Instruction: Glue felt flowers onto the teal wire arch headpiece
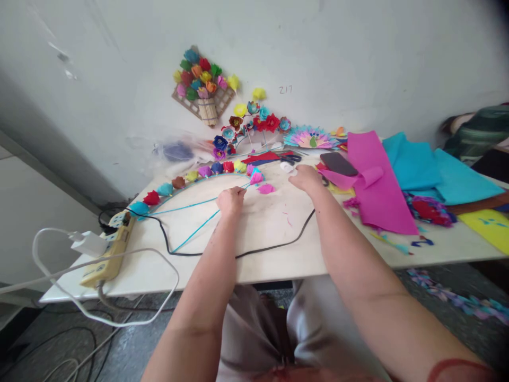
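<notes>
My left hand point(231, 202) is closed in a pinch on a thin blue cord point(191, 204), whose strands run off to the left along the tabletop. Just past its fingertips lies the end of a curved string of colourful paper flowers point(204, 171), with a pink flower point(256, 178) last. A loose pink paper petal piece point(266, 189) rests between my hands. Farther right, the fingers of my right hand point(305, 178) are closed around a small white object point(288, 168), perhaps a roll; its kind is partly hidden.
Behind are scissors point(292, 158), a phone point(338, 164) and a peacock-like paper fan point(312, 138). Pink paper point(377, 185) and blue sheets point(413, 162) lie right. A power strip point(109, 260) with white and black cables point(274, 246) occupies the left and front.
</notes>
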{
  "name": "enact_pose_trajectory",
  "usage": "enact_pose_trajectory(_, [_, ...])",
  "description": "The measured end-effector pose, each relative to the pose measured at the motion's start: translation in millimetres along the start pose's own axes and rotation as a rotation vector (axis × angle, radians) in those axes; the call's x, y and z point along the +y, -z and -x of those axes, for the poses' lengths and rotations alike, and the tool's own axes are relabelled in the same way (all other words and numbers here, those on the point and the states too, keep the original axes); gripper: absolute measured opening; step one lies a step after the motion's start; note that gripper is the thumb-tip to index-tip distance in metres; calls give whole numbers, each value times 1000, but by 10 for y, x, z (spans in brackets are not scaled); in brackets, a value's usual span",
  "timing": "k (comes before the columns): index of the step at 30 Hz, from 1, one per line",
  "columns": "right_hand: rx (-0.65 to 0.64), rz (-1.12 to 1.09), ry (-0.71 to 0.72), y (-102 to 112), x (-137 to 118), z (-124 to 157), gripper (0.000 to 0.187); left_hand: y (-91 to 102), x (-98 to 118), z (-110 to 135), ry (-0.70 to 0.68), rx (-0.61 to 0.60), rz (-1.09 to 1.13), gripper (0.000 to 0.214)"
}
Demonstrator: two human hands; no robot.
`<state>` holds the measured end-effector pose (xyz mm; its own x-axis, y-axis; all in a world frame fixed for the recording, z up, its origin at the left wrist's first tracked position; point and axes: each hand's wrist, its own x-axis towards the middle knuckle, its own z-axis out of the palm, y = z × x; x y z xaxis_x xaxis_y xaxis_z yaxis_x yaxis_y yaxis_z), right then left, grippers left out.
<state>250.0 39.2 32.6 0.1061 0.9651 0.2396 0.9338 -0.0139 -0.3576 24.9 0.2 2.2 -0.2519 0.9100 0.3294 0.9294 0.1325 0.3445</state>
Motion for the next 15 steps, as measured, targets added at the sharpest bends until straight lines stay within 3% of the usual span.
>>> enact_pose_trajectory(3, [-4, -318, 52, 50, -8, 0, 25, 5, 4, 6, -2, -16, 1, 29])
enact_pose_trajectory(7, [-221, -791, 229, 130, -35, 93, 16, 3, 5, 12, 2, -23, 6, 29])
enact_pose_trajectory(11, [-477, -862, 298, 223, -71, 203, 21, -7, -1, 5, 16, -6, 7, 29])
enact_pose_trajectory(15, [-544, -808, 279, 262, -113, 246, 29, -16, -10, -3, 14, 3, 7, 30])
